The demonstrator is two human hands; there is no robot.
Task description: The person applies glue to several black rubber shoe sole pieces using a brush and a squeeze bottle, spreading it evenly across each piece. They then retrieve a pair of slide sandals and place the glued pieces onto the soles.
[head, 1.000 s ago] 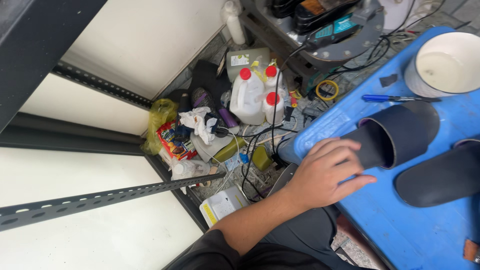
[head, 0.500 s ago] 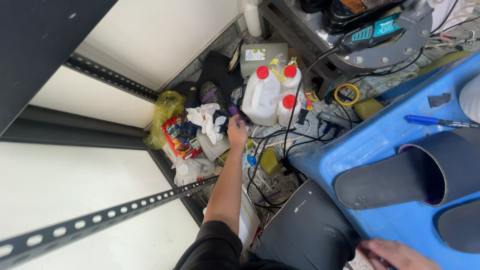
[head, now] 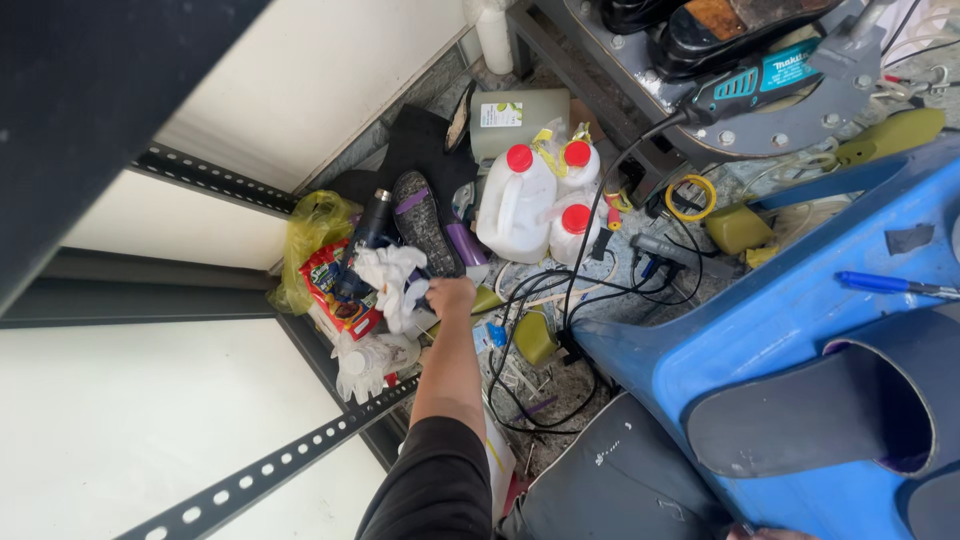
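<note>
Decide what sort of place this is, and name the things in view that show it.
Probably a small workshop, perhaps for shoe repair or making. A corded power tool lies on a metal stand, dark shoe uppers rest on a blue table, and red-capped white jugs stand on the cluttered floor.

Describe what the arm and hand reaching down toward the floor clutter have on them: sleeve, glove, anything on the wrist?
The left hand is bare, with no glove, and no watch or band shows on the wrist. The forearm is uncovered up to a black sleeve that starts near the elbow, plain and unmarked. Of the right hand only a sliver shows at the bottom edge, too little to describe.
</note>
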